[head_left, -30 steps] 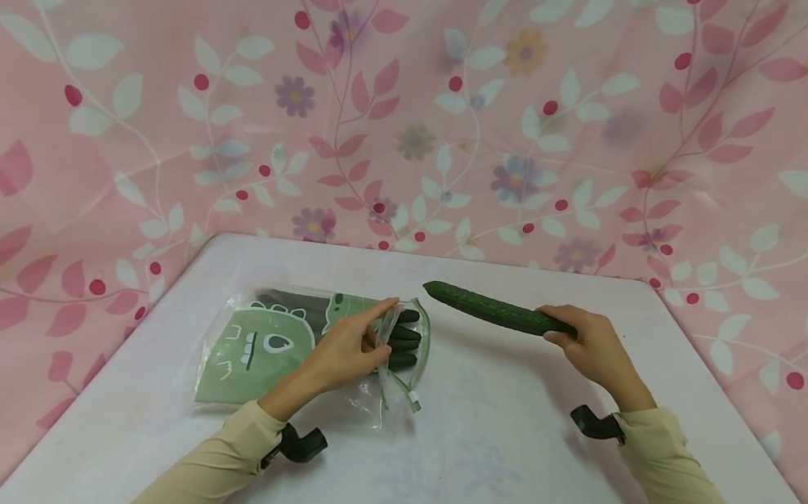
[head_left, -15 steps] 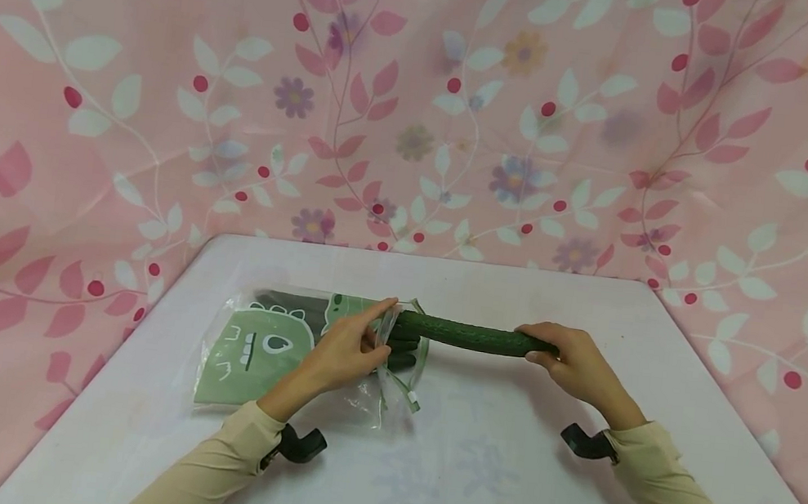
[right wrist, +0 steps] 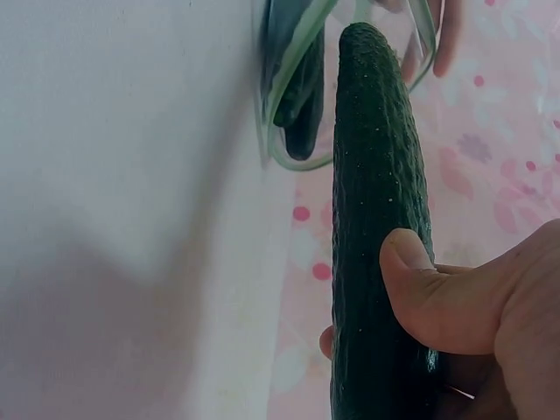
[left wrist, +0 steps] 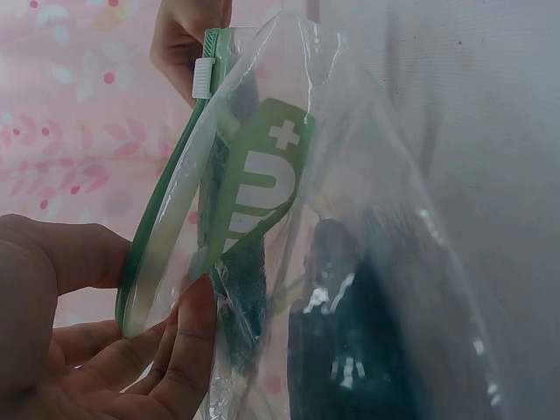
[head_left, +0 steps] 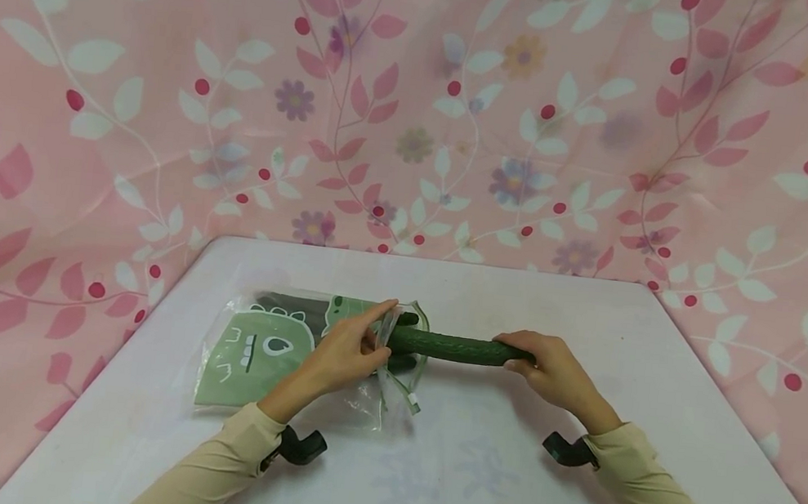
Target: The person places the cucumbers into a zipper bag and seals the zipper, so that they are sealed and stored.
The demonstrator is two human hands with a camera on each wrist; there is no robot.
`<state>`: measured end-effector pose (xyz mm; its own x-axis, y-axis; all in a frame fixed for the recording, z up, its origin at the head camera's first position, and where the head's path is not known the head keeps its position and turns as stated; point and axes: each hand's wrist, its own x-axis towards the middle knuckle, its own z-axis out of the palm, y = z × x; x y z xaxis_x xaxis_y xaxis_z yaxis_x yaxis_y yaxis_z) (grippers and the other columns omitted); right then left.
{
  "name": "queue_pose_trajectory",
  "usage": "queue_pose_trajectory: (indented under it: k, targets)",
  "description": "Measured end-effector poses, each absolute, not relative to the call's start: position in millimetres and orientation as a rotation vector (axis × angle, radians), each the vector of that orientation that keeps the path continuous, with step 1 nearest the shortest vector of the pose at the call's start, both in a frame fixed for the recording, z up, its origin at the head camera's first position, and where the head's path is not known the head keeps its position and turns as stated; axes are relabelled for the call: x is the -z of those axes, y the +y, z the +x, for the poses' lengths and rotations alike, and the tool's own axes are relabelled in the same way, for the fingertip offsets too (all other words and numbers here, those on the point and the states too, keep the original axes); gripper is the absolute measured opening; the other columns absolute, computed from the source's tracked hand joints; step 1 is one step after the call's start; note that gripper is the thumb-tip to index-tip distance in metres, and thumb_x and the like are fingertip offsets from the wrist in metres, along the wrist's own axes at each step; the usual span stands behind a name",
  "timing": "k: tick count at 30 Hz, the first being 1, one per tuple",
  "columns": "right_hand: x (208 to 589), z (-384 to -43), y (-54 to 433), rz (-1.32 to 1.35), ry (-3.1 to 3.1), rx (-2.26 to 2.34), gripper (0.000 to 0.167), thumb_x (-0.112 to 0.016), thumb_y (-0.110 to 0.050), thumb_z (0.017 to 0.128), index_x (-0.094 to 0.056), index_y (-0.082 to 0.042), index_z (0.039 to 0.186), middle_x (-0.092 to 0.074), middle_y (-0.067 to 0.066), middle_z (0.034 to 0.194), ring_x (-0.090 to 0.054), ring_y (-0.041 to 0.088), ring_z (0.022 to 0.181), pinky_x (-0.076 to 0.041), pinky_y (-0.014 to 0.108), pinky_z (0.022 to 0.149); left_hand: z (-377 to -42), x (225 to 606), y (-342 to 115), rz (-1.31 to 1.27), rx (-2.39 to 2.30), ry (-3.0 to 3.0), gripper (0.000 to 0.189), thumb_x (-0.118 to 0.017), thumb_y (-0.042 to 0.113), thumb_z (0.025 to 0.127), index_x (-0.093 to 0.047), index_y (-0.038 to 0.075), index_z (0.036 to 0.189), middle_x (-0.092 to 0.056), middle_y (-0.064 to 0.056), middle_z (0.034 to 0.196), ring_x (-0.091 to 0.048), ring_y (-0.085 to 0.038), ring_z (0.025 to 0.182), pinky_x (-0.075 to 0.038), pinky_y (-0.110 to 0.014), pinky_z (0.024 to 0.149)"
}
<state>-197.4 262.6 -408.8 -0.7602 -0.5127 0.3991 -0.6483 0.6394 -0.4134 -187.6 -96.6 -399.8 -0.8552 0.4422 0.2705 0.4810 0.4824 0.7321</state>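
A clear zip bag (head_left: pixel 255 364) with a green cartoon print lies on the table, its mouth to the right. My left hand (head_left: pixel 341 356) grips the bag's upper layer at the mouth; the left wrist view shows thumb and fingers on either side of the green zip strip (left wrist: pixel 144 245). My right hand (head_left: pixel 550 374) holds a long green cucumber (head_left: pixel 460 348) by its right end, thumb on top. The cucumber's far end is inside the mouth, partly hidden by my left hand. Several other cucumbers (right wrist: pixel 302 131) lie within the bag.
A white zip slider (left wrist: pixel 203 77) sits on the strip. The white table (head_left: pixel 498 484) ends at the back against a pink floral cloth (head_left: pixel 418 122). Black camera mounts (head_left: pixel 571 450) are strapped to both wrists.
My right hand has moved left and down with the cucumber, whose tip went from above and right of the bag into its mouth. The left hand and bag have hardly moved.
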Motion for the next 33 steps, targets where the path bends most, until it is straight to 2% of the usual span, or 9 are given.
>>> queue_pose_trajectory:
  k: [7, 23, 33]
  targets:
    - [414, -197, 250, 1.002, -2.635, -0.831, 0.041, -0.077, -0.005, 0.083, -0.071, -0.012, 0.122, -0.072, -0.001, 0.116, -0.068, 0.016, 0.104, -0.054, 0.040, 0.086, -188, 400, -96, -0.832, 1.327, -2.654, 0.072, -0.064, 0.012, 0.089, -0.037, 0.022, 0.155, -0.067, 0.000, 0.082, -0.064, -0.008, 0.070, -0.053, -0.029, 0.065]
    - [412, -199, 221, 1.166, -2.613, -0.802, 0.037, -0.074, -0.007, 0.086, -0.071, -0.010, 0.123, -0.071, -0.002, 0.117, -0.067, 0.016, 0.107, -0.054, 0.040, 0.087, -185, 397, -94, -0.821, 1.305, -2.662, 0.071, -0.063, 0.013, 0.090, -0.037, 0.023, 0.155, -0.066, 0.000, 0.081, -0.063, -0.008, 0.067, -0.053, -0.029, 0.064]
    - [407, -202, 194, 1.291, -2.615, -0.791, 0.039, -0.074, -0.005, 0.086, -0.070, -0.007, 0.124, -0.072, 0.003, 0.118, -0.067, 0.020, 0.109, -0.054, 0.039, 0.089, -184, 396, -93, -0.804, 1.317, -2.666, 0.072, -0.065, 0.013, 0.089, -0.038, 0.022, 0.155, -0.064, -0.003, 0.081, -0.063, -0.007, 0.066, -0.052, -0.028, 0.062]
